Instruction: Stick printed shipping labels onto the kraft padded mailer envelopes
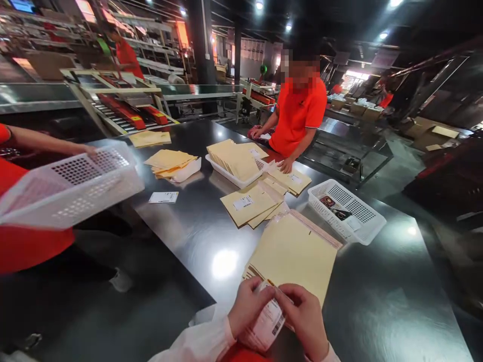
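Note:
Close to my body, at the table's near edge, I hold a small plastic-wrapped packet (266,324) with a white barcode label facing up. My left hand (245,305) pinches its upper left side, thumb on top. On the other side, my right hand (304,312) has thumb and fingers closed on its upper right edge. What is inside the packet cannot be made out. Just beyond my hands lies a stack of large yellow padded envelopes (298,251). Farther off, smaller yellow envelopes with white labels (247,202) lie overlapping.
A white basket (364,229) with a few small items stands right. Another basket (222,176) holds several envelopes. Beyond the dark table (396,281), a co-worker in red (304,115) touches envelopes. At left, another person's hand grips a white basket (94,196). A white label (163,197) lies nearby.

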`<action>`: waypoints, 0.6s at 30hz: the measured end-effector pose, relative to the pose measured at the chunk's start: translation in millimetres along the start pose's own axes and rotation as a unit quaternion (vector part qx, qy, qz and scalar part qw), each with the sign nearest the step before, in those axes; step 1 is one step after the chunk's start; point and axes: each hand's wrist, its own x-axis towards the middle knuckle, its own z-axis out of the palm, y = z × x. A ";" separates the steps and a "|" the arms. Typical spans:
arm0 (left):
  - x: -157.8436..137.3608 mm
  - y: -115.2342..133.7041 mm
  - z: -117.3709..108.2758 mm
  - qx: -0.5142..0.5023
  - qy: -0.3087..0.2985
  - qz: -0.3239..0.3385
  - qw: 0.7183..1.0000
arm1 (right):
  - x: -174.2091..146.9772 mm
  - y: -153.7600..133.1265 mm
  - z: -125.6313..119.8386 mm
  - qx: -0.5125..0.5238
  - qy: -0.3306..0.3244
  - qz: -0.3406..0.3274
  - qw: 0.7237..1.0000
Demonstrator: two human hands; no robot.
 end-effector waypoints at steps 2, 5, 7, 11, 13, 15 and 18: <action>4.1 -3.7 -0.6 -0.041 -0.102 -0.039 0.993 | 14.1 6.3 -10.7 -0.009 0.048 -0.026 0.998; 8.8 -13.9 -9.5 -0.083 -0.268 -0.105 0.954 | 56.7 19.0 -31.7 -0.044 0.133 -0.043 0.989; 7.8 -28.3 -20.8 -0.091 -0.308 -0.116 0.940 | 89.5 30.5 -42.3 -0.087 0.189 -0.017 0.978; -8.4 -69.3 -56.4 -0.045 -0.307 -0.147 0.939 | 127.7 52.7 -51.2 -0.251 0.245 0.071 0.934; -21.4 -84.3 -78.3 -0.015 -0.316 -0.168 0.934 | 126.5 61.0 -56.7 -0.323 0.280 0.118 0.896; -32.9 -87.6 -98.9 -0.006 -0.307 -0.154 0.939 | 115.4 68.4 -66.6 -0.343 0.280 0.197 0.875; -40.3 -68.3 -119.8 -0.006 -0.281 -0.126 0.952 | 92.1 77.6 -83.6 -0.310 0.154 0.286 0.894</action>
